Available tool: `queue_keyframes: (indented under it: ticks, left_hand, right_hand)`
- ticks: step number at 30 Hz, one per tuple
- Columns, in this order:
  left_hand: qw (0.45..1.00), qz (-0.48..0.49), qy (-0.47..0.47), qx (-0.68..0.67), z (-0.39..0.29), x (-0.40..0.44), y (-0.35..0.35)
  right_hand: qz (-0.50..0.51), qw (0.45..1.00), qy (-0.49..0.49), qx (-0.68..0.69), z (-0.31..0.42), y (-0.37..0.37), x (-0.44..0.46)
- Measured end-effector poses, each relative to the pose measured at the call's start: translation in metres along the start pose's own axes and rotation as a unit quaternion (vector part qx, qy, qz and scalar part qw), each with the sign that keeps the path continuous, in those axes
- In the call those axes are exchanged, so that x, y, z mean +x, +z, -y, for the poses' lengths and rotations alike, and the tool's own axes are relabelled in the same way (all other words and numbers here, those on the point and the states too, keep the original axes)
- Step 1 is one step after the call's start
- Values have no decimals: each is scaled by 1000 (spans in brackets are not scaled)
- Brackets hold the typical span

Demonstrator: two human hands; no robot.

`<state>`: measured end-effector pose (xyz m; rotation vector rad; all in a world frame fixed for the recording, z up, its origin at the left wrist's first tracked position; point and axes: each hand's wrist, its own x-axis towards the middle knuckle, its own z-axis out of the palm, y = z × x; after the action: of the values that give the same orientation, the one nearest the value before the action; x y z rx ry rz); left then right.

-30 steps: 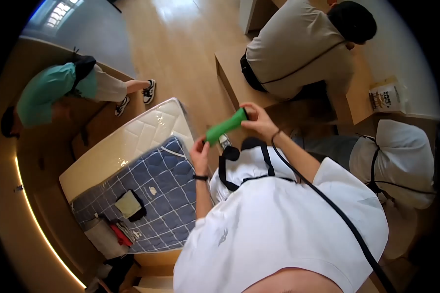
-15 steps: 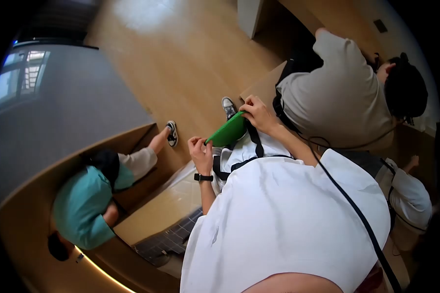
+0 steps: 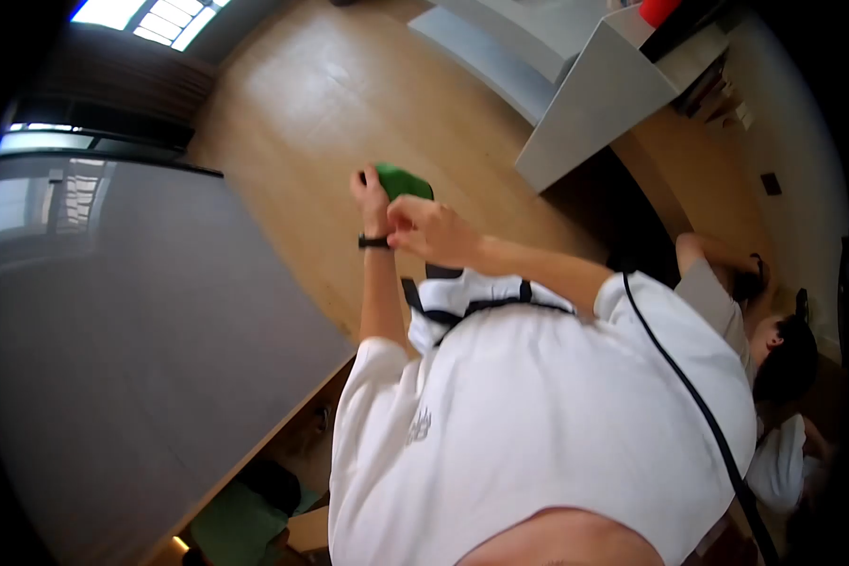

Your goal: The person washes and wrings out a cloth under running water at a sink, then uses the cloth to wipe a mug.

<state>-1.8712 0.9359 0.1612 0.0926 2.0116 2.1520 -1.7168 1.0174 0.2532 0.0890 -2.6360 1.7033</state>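
Observation:
Ahead of my body, my left hand (image 3: pixel 372 195) is closed around a thin, soft-looking green piece (image 3: pixel 404 182), which sticks out to the right of the fingers. Its exact kind cannot be made out. A dark band (image 3: pixel 375 241) circles my left wrist. My right hand (image 3: pixel 436 229) is just in front of the green piece's lower edge and beside my left wrist. Its fingers are loosely bent and a little apart, with nothing visible between them. Blur hides whether they touch the wrist or the green piece.
A large grey glossy panel (image 3: pixel 151 330) spans the left. A white angled panel (image 3: pixel 599 104) stands upper right, over wooden flooring (image 3: pixel 302 104). One person (image 3: pixel 778 363) is at the right edge, another in green (image 3: pixel 241 524) lower left. A black cable (image 3: pixel 674 373) crosses my white shirt.
The view has swung, bringing more floor and the white panel into sight. Both hands held the stretched green piece before; now the left holds it farther forward, and the right is beside the left wrist.

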Motion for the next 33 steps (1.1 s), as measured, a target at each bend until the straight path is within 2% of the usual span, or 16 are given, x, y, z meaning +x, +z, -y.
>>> queue_keyframes:
  ticks: [1, 2, 3, 4, 5, 7, 9, 11, 14, 18, 22, 24, 25, 27, 30, 33]
  left_hand:
    - [997, -67, 14, 27, 1, 16, 1]
    - [998, -52, 13, 32, -6, 31, 10]
    - [991, -93, 87, -27, -25, 61, 35]
    - [976, -126, 151, -92, -41, 91, 63]
    - [976, -113, 178, -49, -48, 123, 78]
    - [983, -83, 159, -49, -58, 174, 96]
    - [984, -67, 156, -54, -88, 229, 136]
    - [977, 22, 86, -195, -124, 269, 182]
    - [961, 103, 131, -220, -117, 355, 243]
    - [926, 289, -13, -244, -95, 435, 301]
    - [898, 372, -97, -216, -104, 508, 371]
    - [876, 412, -161, -196, -104, 541, 394]
    - [868, 417, -194, -186, -102, 561, 411]
    - [838, 466, -231, -164, -104, 598, 442]
    - [801, 536, -233, -129, -78, 650, 472]
    - [713, 501, -400, -285, -49, 680, 511]
  right_hand:
    - [-3, 999, 28, 21, -8, 23, 10]
    - [-41, 960, 135, 241, -30, 29, 36]
    - [-92, 875, 202, 430, -53, 7, 84]
    - [-53, 864, 212, 454, -60, -15, 112]
    - [-45, 839, 186, 510, -57, -45, 140]
    - [-62, 799, 154, 578, -59, -59, 188]
    - [12, 765, 128, 632, -83, -93, 248]
    - [2, 765, 133, 630, -92, -137, 288]
    - [9, 768, 139, 625, -105, -185, 334]
    - [-32, 789, 152, 594, -132, -235, 387]
    - [-113, 784, 192, 579, -169, -295, 451]
    - [-60, 865, 140, 478, -192, -341, 467]
    - [-85, 902, 159, 393, -201, -363, 469]
    - [-136, 941, 80, 299, -264, -395, 475]
    - [-293, 888, 165, 314, -280, -480, 428]
    - [-530, 766, 190, 311, -294, -548, 412]
